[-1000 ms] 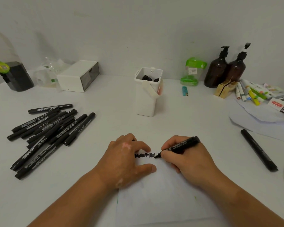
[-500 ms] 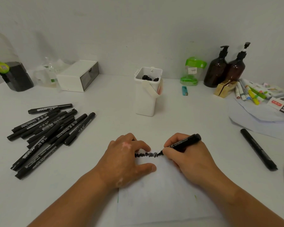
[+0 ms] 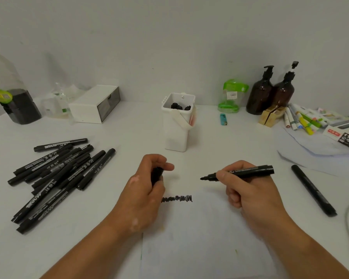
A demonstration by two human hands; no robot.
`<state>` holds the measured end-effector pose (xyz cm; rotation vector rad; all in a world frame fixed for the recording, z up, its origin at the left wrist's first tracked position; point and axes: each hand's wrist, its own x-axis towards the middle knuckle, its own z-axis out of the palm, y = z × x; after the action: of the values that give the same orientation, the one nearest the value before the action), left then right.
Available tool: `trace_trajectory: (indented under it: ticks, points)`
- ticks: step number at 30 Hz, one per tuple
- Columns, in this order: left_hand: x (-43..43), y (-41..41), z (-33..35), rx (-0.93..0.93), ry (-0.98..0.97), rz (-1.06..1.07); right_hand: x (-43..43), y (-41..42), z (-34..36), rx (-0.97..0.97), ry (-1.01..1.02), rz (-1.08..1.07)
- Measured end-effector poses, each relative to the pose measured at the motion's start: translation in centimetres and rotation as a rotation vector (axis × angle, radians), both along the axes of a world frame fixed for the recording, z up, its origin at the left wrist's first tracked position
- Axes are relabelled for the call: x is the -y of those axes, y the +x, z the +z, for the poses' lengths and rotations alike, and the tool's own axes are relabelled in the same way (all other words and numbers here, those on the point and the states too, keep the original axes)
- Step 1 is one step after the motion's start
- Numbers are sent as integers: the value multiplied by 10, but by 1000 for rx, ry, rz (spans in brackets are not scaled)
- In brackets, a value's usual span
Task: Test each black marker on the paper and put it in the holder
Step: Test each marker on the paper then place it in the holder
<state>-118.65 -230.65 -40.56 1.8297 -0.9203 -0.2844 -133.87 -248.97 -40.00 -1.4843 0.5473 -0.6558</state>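
The uncapped black marker [image 3: 248,171] is pinched in the right hand [image 3: 250,190] just above the paper's [image 3: 206,238] far edge, its tip pointing left, clear of the scribble [image 3: 177,198]. The left hand [image 3: 145,190] curls round a black cap [image 3: 156,175] at the paper's left corner. Beyond the paper stands the white holder [image 3: 176,133] with markers inside. A pile of markers [image 3: 56,174] lies left of the paper, and a lone marker [image 3: 313,190] lies to its right.

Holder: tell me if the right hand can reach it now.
Probably yes: the holder stands open-topped beyond the right hand, bare table between. It grips an uncapped marker; left hand holds the cap.
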Motion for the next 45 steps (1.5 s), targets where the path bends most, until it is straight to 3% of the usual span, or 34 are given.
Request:
trace_trajectory:
  ticks: [5, 7, 10, 13, 17, 26, 32, 38, 45]
  points:
    - [3, -3, 3, -377, -172, -69, 5, -5, 3, 125, 168, 100]
    - [3, 0, 2, -427, -155, -62, 4, -7, 6, 160, 225, 106]
    - [1, 4, 1, -374, -80, -68, 2, -9, 8, 161, 195, 104]
    - [2, 6, -1, -301, -96, -100, 1, -12, 11, 120, 88, 106]
    - [2, 7, -4, -235, -108, -160, 0, -15, 15, 146, 101, 89]
    - [3, 6, -6, -378, -152, -271, -7, -16, 17, 40, 62, 149]
    - [3, -3, -8, -257, -89, -293, -19, -13, 17, -20, 1, 210]
    - [4, -14, -5, -305, -208, -302, -30, -12, 15, 11, -73, 219]
    - [8, -22, 4, -280, -317, -225, -36, -8, 16, 99, 28, 266]
